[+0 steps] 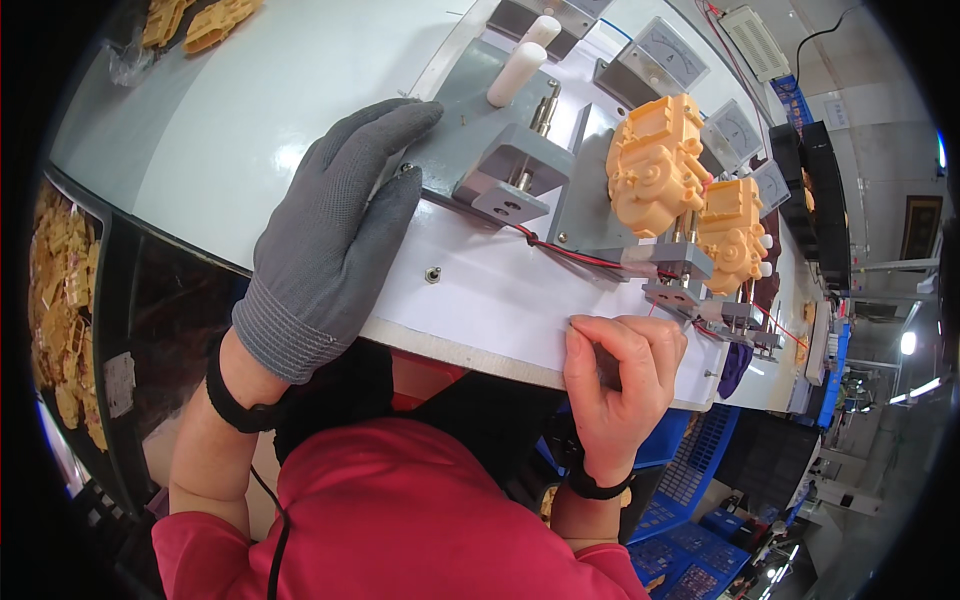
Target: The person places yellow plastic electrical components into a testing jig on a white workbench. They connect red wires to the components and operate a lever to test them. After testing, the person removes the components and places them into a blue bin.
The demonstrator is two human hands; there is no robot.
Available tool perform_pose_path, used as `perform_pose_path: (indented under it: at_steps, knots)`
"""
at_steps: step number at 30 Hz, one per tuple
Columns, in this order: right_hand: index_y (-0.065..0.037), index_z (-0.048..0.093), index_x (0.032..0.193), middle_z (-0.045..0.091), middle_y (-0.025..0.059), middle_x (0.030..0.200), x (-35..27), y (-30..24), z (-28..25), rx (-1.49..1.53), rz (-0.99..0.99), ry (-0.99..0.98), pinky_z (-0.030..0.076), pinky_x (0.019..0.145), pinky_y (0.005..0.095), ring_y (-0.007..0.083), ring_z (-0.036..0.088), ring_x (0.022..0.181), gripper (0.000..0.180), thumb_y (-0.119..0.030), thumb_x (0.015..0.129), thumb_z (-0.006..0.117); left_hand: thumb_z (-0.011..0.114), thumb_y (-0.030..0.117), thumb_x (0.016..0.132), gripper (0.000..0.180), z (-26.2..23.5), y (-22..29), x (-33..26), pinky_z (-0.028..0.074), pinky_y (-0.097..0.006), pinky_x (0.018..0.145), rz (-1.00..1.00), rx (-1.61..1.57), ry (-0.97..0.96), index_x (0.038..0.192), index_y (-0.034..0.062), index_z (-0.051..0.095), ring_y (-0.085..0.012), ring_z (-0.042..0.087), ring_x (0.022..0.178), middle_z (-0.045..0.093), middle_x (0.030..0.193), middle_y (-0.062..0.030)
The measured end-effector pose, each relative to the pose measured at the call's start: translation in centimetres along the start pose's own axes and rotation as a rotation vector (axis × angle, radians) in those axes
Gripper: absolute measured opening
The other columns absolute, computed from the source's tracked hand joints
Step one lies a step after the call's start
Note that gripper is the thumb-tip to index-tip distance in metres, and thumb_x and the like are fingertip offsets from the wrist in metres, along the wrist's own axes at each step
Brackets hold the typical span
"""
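My left hand (pixel 345 215), in a grey knit glove, rests at the near left corner of a grey metal fixture plate (pixel 455 115). Its fingers are stretched out, thumb a little apart, holding nothing I can see. On that plate stand two white pegs (pixel 517 73) and a grey clamp block (pixel 515 170) with a metal pin. Bare and loosely curled, my right hand (pixel 625 380) lies at the front edge of the white board (pixel 500 290), with nothing visible in it. Beyond it, orange plastic housings (pixel 655 165) sit on neighbouring fixtures. A small toggle switch (pixel 433 275) stands between my hands.
Analog meters (pixel 665 55) line the back of the board. Red and black wires (pixel 575 255) run along the fixtures. More orange parts lie at the far left (pixel 220 22) and fill a bin (pixel 65 310) below the table. Blue crates (pixel 700 460) stand at lower right.
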State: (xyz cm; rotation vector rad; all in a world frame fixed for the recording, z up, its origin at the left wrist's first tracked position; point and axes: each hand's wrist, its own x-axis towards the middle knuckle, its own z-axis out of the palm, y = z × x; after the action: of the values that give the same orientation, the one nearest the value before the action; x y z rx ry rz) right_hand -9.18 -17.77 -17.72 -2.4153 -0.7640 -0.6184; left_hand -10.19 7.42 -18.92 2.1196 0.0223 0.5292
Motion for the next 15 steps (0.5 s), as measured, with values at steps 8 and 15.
perform_pose_path:
  at_steps: [8, 15]
  knots:
    - [-0.013, 0.072, 0.09, 0.059, -0.0016, 0.082, 0.1, 0.0, 0.1, -0.002, -0.011, 0.005, 0.037, 0.073, 0.0336, 0.0182, 0.054, 0.075, 0.024, -0.006, 0.07, 0.084, 0.053, 0.01, 0.099, 0.038, 0.0, -0.1, -0.1, 0.045, -0.038, 0.106, -0.001, -0.008, 0.008, 0.137, 0.008, 0.056, -0.0327, 0.056, 0.126, 0.055, 0.136, -0.0185]
    - [-0.013, 0.073, 0.091, 0.059, -0.0017, 0.081, 0.0, 0.1, 0.1, -0.002, -0.003, 0.008, 0.037, 0.073, 0.0333, 0.018, 0.054, 0.075, 0.025, -0.006, 0.07, 0.084, 0.046, 0.005, 0.101, 0.042, -0.4, 0.7, 0.1, 0.035, -0.037, 0.115, -0.06, -0.04, -0.068, 0.142, -0.0021, 0.048, -0.0281, 0.048, 0.136, 0.052, 0.143, -0.0186]
